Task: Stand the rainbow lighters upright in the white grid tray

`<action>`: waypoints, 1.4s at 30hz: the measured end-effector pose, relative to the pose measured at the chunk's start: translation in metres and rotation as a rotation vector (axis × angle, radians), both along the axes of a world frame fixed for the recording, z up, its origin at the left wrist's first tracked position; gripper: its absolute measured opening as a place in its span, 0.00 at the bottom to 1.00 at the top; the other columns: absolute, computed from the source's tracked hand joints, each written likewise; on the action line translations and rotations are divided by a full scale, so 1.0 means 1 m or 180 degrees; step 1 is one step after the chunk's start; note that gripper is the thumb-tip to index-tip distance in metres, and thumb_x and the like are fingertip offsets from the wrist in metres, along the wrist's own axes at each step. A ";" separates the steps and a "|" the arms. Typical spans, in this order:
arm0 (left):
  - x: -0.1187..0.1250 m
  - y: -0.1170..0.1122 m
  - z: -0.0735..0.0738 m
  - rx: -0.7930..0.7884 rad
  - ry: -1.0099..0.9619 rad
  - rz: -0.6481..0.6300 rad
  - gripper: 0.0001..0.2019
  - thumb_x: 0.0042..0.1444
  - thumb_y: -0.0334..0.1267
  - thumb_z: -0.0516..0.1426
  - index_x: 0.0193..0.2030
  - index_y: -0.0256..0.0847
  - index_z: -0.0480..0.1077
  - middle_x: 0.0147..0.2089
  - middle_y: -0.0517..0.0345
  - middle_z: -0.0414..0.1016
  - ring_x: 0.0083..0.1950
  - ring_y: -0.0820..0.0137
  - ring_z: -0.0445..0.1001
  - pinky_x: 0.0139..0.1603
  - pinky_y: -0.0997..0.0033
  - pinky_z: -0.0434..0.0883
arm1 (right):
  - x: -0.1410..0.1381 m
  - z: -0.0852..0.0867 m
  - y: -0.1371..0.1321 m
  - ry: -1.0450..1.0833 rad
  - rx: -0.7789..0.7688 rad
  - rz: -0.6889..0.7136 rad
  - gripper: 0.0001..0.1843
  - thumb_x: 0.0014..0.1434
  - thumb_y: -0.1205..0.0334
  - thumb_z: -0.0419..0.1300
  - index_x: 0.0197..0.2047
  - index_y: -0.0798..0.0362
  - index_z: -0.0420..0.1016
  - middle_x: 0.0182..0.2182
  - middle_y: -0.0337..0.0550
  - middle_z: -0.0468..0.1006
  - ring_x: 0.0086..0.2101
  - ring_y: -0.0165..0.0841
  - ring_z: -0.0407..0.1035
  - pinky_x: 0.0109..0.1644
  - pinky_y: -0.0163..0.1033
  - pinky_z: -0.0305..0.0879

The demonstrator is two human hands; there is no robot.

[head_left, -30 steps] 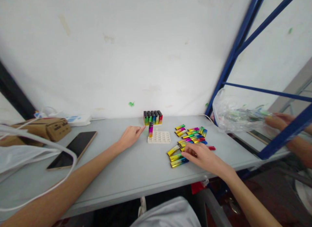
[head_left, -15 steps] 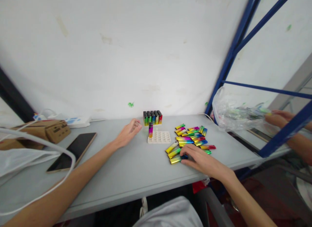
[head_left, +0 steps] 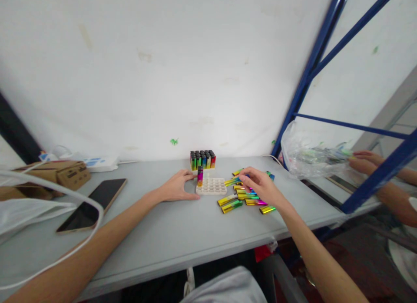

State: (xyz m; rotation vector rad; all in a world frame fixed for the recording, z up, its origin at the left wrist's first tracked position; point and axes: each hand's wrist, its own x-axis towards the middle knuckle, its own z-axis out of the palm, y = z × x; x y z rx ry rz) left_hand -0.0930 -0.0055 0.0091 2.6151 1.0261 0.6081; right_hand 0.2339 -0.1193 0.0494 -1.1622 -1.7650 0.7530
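Tray (head_left: 211,192) between both hands (head_left: 176,186) (head_left: 261,186)

Grey table (head_left: 176,233), white holed tray (head_left: 211,192), loose shiny lighters (head_left: 244,195), black phone (head_left: 104,191), cardboard box (head_left: 71,175)

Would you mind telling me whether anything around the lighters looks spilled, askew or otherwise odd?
Nothing looks clearly spilled or damaged. The loose lighters lie at mixed angles right of the white tray, untidier than the upright lighters grouped behind it. A green scribble also stands out on the pale wall.
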 end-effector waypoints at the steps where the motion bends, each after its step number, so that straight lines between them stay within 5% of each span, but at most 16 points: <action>1: 0.001 0.002 -0.001 -0.0020 -0.0019 -0.0020 0.39 0.45 0.63 0.67 0.58 0.39 0.74 0.59 0.45 0.72 0.61 0.53 0.70 0.67 0.58 0.65 | -0.006 0.005 0.009 0.0391 -0.0097 0.0077 0.20 0.62 0.43 0.63 0.43 0.52 0.74 0.23 0.34 0.68 0.25 0.30 0.62 0.30 0.36 0.60; 5: 0.002 0.003 -0.004 -0.0042 -0.0061 -0.0009 0.34 0.49 0.61 0.66 0.56 0.41 0.76 0.56 0.47 0.74 0.59 0.54 0.71 0.65 0.57 0.66 | -0.040 0.029 0.041 0.1802 -0.0333 0.0382 0.24 0.56 0.38 0.67 0.35 0.51 0.70 0.30 0.39 0.72 0.31 0.30 0.67 0.36 0.36 0.68; 10: 0.001 -0.003 -0.007 0.0233 -0.0113 0.0055 0.30 0.49 0.60 0.66 0.51 0.39 0.76 0.51 0.47 0.75 0.54 0.54 0.73 0.60 0.58 0.69 | -0.086 0.046 0.068 0.1990 -0.0636 0.1087 0.23 0.59 0.37 0.63 0.39 0.47 0.63 0.33 0.38 0.76 0.31 0.31 0.72 0.36 0.38 0.70; 13: 0.001 -0.007 -0.006 0.0332 -0.0090 0.0057 0.28 0.50 0.59 0.66 0.48 0.38 0.74 0.47 0.49 0.73 0.49 0.57 0.74 0.55 0.60 0.71 | -0.101 0.033 0.081 0.1835 -0.0523 0.1142 0.23 0.59 0.37 0.63 0.39 0.47 0.62 0.21 0.28 0.65 0.18 0.24 0.57 0.24 0.29 0.57; 16: 0.001 -0.008 -0.004 0.0368 -0.0020 0.0055 0.26 0.50 0.58 0.66 0.46 0.39 0.72 0.45 0.50 0.72 0.47 0.58 0.72 0.53 0.60 0.71 | -0.105 0.011 0.089 0.1715 -0.0480 0.0822 0.25 0.56 0.37 0.66 0.38 0.48 0.64 0.18 0.24 0.53 0.16 0.21 0.42 0.20 0.28 0.39; 21: 0.001 -0.007 -0.004 0.0400 0.0020 0.0046 0.26 0.50 0.59 0.65 0.45 0.39 0.71 0.45 0.50 0.72 0.47 0.57 0.72 0.53 0.59 0.70 | -0.104 -0.008 0.090 0.1742 -0.1186 0.0580 0.32 0.59 0.27 0.51 0.28 0.50 0.60 0.18 0.27 0.48 0.18 0.23 0.38 0.20 0.31 0.35; 25: 0.001 -0.007 -0.004 0.0413 0.0033 0.0023 0.26 0.51 0.60 0.64 0.45 0.39 0.70 0.45 0.50 0.72 0.47 0.58 0.71 0.53 0.59 0.70 | -0.108 -0.011 0.087 0.1607 -0.1161 0.0098 0.27 0.65 0.41 0.48 0.21 0.48 0.51 0.15 0.29 0.45 0.17 0.24 0.36 0.19 0.33 0.33; 30: 0.001 -0.008 -0.002 0.0360 0.0016 0.0020 0.26 0.51 0.61 0.64 0.45 0.41 0.70 0.44 0.52 0.71 0.47 0.58 0.72 0.53 0.59 0.71 | -0.115 -0.015 0.084 0.1512 -0.1003 0.0063 0.23 0.65 0.49 0.46 0.20 0.48 0.52 0.14 0.30 0.48 0.16 0.24 0.37 0.18 0.34 0.34; 36: 0.001 -0.008 -0.001 0.0364 0.0014 -0.0025 0.27 0.51 0.61 0.64 0.45 0.39 0.70 0.43 0.52 0.71 0.46 0.58 0.72 0.52 0.58 0.71 | -0.114 -0.016 0.085 0.1403 -0.0958 0.0239 0.31 0.63 0.31 0.47 0.25 0.50 0.61 0.16 0.29 0.51 0.16 0.24 0.43 0.19 0.33 0.40; 39: 0.002 -0.008 0.000 0.0347 0.0008 -0.0041 0.27 0.51 0.60 0.65 0.45 0.39 0.71 0.44 0.52 0.71 0.47 0.58 0.72 0.52 0.59 0.71 | -0.111 -0.017 0.087 0.1219 -0.0499 0.0374 0.33 0.63 0.28 0.45 0.34 0.51 0.68 0.20 0.31 0.59 0.18 0.26 0.52 0.21 0.33 0.50; 42: 0.002 -0.008 0.000 0.0315 0.0015 -0.0017 0.26 0.50 0.60 0.65 0.45 0.40 0.71 0.44 0.53 0.71 0.47 0.58 0.72 0.52 0.59 0.70 | -0.107 -0.017 0.086 0.0547 0.0262 0.0231 0.26 0.68 0.35 0.47 0.40 0.51 0.69 0.26 0.36 0.67 0.24 0.30 0.63 0.29 0.36 0.61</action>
